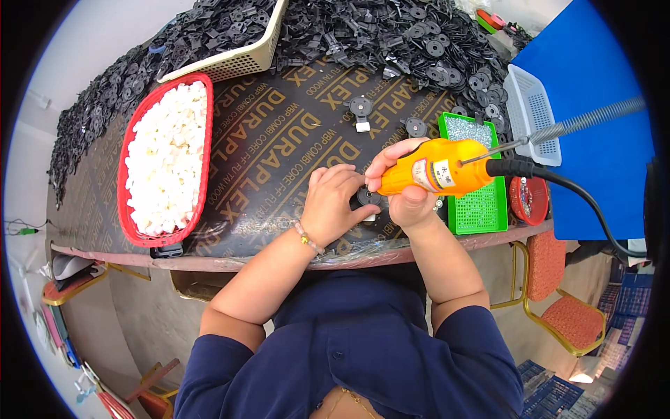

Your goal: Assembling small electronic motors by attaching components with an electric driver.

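My right hand (pixel 413 208) is wrapped around an orange electric screwdriver (pixel 466 157), which lies nearly level and tips toward my left hand. A black cord and a metal spring run from its rear end to the right. My left hand (pixel 329 204) rests on the table, fingers curled around a round black plastic part (pixel 368 198). A small white piece shows at that part's near edge. The screwdriver's tip is hidden behind my fingers, so contact with the part cannot be told. Farther off lies a similar black part with a white tab (pixel 360 108), and another round black part (pixel 415 127).
Left stands a red basket (pixel 209 150) of white pieces. A green tray (pixel 505 202) with small metal pieces is at right, beside a red bowl (pixel 543 199) and a white basket (pixel 536 105). Black parts (pixel 335 35) pile along the back around a cream basket (pixel 262 56).
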Demonstrator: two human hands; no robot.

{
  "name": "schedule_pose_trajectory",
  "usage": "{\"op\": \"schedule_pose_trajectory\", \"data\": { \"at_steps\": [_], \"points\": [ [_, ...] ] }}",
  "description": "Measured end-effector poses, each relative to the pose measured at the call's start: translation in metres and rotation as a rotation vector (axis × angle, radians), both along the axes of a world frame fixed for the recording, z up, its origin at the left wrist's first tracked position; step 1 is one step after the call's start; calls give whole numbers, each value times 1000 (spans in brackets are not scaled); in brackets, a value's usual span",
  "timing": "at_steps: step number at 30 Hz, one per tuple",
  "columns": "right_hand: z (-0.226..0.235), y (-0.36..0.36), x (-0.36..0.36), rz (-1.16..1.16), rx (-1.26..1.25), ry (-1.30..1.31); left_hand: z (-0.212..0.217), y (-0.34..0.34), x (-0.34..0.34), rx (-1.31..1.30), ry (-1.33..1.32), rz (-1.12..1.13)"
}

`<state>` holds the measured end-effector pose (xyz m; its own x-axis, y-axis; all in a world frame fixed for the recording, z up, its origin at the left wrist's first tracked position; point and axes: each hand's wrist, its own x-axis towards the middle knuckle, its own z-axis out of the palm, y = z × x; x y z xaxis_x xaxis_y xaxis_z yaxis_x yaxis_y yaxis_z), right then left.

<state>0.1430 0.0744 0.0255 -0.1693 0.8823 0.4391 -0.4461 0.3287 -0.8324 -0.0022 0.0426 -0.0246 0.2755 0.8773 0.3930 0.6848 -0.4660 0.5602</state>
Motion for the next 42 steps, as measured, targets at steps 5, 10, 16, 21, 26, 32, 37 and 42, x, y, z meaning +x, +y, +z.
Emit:
{"op": "schedule_pose_trajectory", "data": {
  "at_steps": [5, 10, 16, 21, 26, 32, 37, 42],
  "points": [
    [1, 0, 5, -30, 1, 11, 5, -1, 0, -20, -20, -2],
    [12, -9, 14, -41, 16, 28, 7, 0, -2, 31, -174, 51],
    [21, -12, 15, -49, 66, 62, 9, -1, -5, 57, -151, -12],
    [20, -12, 15, -60, 121, 52, 7, 0, -5, 59, -169, 16],
    [21, -11, 12, -58, 128, 62, 8, 0, -4, 75, -201, 51],
    [15, -8, 12, -68, 83, 42, 10, -1, -4, 19, -208, 66],
    [0, 2, 12, -62, -4, 13, 10, -3, -1, -58, -86, 102],
    [-1, 1, 7, -70, -3, 13, 6, -2, -2, -98, -28, 15]
  ]
}}
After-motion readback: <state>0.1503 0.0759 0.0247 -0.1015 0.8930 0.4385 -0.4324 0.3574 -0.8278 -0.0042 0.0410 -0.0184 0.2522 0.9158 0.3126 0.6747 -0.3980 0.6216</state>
